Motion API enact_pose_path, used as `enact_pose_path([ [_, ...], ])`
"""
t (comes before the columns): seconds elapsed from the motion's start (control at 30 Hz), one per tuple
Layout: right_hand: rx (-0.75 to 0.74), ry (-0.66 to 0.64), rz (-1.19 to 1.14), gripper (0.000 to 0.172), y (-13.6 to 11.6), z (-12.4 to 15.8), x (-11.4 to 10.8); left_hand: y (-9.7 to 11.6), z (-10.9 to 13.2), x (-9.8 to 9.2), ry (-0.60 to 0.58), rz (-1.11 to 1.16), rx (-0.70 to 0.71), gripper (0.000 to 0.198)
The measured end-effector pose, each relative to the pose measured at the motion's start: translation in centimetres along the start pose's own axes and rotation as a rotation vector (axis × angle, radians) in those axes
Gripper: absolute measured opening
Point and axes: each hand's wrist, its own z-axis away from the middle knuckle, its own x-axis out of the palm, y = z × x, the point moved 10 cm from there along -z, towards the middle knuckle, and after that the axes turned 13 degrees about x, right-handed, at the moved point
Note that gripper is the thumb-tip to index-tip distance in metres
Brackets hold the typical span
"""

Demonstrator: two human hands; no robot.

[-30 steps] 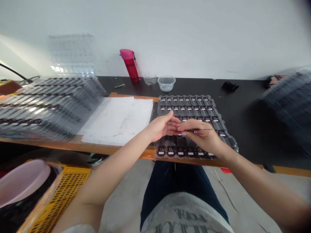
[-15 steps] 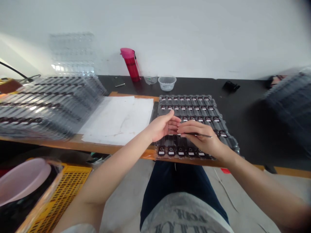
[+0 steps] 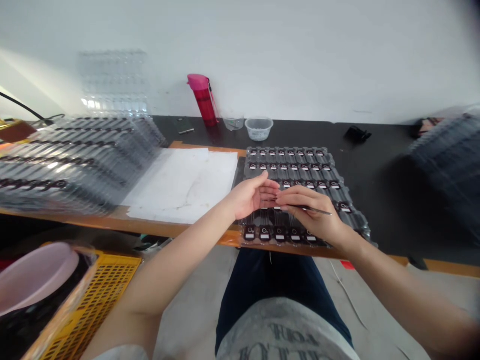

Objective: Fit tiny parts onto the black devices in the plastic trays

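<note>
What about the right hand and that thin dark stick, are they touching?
Touching. The head view shows the thin dark stick running out from between the fingers of the right hand.

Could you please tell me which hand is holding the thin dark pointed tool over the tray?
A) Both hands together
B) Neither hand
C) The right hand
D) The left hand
C. The right hand pinches the thin dark tool between its fingers, while the left hand stays cupped beside it, showing no tool.

An assembly workshop: trays of small components [image 3: 288,162] on a workbench [image 3: 150,228].
</note>
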Motion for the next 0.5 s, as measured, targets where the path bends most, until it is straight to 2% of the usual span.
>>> enact_pose_path([
  [0.13,0.013,0.026,0.000,0.019,0.14,0.01,-0.31,-0.34,-0.01,-0.05,-0.008,0.013,-0.023,0.039],
  [0.5,-0.007,-0.005,-0.017,0.019,-0.28,0.05,-0.22,-0.31,-0.14,-0.09,-0.004,0.010,-0.009,0.039],
])
